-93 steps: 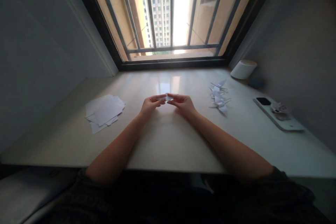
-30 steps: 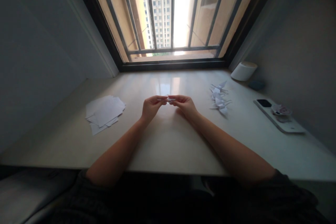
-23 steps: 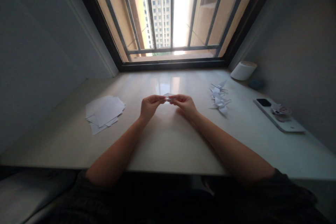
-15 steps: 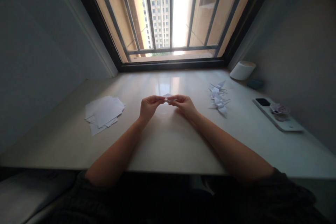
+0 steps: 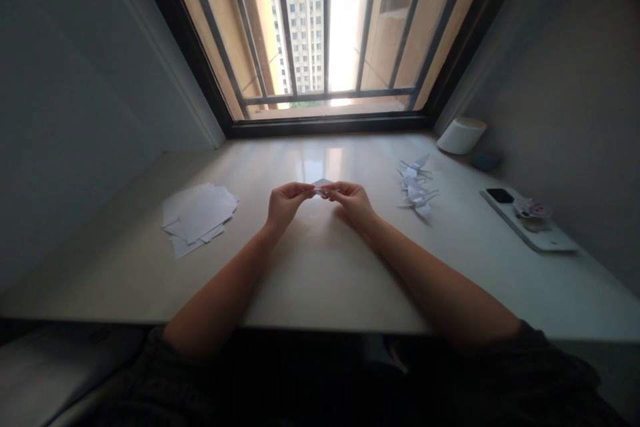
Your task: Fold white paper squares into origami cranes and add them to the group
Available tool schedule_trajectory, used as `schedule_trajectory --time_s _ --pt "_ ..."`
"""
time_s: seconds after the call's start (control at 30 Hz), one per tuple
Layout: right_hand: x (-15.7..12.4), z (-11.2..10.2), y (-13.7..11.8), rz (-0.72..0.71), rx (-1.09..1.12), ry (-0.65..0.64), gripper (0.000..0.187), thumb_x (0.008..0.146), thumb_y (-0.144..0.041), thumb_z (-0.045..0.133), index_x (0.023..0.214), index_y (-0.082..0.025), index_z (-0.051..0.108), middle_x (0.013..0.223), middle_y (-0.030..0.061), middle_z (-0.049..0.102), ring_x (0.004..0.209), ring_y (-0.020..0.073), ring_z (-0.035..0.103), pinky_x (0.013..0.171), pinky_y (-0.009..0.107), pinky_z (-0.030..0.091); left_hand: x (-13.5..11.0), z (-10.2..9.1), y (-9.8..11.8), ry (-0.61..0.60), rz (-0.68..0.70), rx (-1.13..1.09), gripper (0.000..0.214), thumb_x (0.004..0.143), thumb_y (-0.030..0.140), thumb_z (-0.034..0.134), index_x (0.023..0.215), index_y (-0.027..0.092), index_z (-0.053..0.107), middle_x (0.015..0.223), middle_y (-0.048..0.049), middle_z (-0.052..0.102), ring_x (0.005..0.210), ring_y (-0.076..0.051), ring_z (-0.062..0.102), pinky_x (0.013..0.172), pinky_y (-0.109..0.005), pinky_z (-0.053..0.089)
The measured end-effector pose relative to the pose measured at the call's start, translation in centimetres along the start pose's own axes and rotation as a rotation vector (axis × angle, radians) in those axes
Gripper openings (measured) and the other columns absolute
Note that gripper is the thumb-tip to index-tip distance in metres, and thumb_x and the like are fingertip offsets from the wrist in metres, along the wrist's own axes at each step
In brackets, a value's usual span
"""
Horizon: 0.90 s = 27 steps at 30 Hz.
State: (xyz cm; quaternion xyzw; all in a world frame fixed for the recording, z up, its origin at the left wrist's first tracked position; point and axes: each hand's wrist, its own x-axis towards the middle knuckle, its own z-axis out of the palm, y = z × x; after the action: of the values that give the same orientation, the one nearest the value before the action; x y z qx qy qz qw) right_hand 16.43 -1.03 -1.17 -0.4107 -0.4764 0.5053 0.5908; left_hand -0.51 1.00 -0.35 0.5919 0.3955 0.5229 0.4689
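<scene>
Between both hands (image 5: 285, 203) (image 5: 354, 200) is pointed white paper (image 5: 322, 182).

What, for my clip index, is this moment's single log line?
left hand: pinching small folded white paper; right hand: pinching same paper; left side: pile of white paper sheets; right side: folded white paper figures

On the pale surface (image 5: 320, 273), white sheets (image 5: 205, 213) are piled at left, folded paper figures (image 5: 416, 195) are clustered toward the right, and a phone (image 5: 544, 239) is laid farther right; a white cylinder (image 5: 461, 136) and blurred dark object (image 5: 486, 161) are set far right.
</scene>
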Motion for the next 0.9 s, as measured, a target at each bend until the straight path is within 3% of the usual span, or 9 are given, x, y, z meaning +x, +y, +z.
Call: schedule_trajectory --time_s 0.27,0.57,0.9 --pt "-0.01 -0.02 0.25 -0.013 -0.017 0.007 0.030 0.059 -0.046 0.081 0.076 -0.021 0.075 0.071 0.0032 0.073 0.066 0.0161 0.064 0.066 0.030 0.045 0.20 -0.31 -0.07 0.019 -0.013 -0.011 0.026 0.060 0.037 0.082 0.077 0.017 0.076 0.077 -0.0067 0.075 0.072 -0.019 0.069 0.079 -0.036 0.054" --pt "-0.26 0.25 0.45 0.092 0.028 0.000 0.042 0.062 -0.052 0.078 0.089 -0.020 0.073 0.077 0.0058 0.075 0.066 0.0177 0.069 0.063 0.029 0.047 -0.17 0.00 -0.08 0.038 0.022 0.028 0.029 0.062 0.041 0.081 0.079 0.017 0.076 0.084 -0.0078 0.076 0.081 -0.022 0.070 0.083 -0.038 0.054" --pt "-0.14 0.52 0.22 -0.050 -0.031 0.100 0.036 0.060 -0.051 0.078 0.075 -0.019 0.070 0.067 0.0018 0.071 0.063 0.0147 0.063 0.064 0.028 0.047 -0.27 0.33 0.19 0.069 -0.104 -0.056 0.031 0.059 0.033 0.083 0.083 0.015 0.075 0.076 -0.0071 0.074 0.070 -0.017 0.067 0.070 -0.030 0.049"
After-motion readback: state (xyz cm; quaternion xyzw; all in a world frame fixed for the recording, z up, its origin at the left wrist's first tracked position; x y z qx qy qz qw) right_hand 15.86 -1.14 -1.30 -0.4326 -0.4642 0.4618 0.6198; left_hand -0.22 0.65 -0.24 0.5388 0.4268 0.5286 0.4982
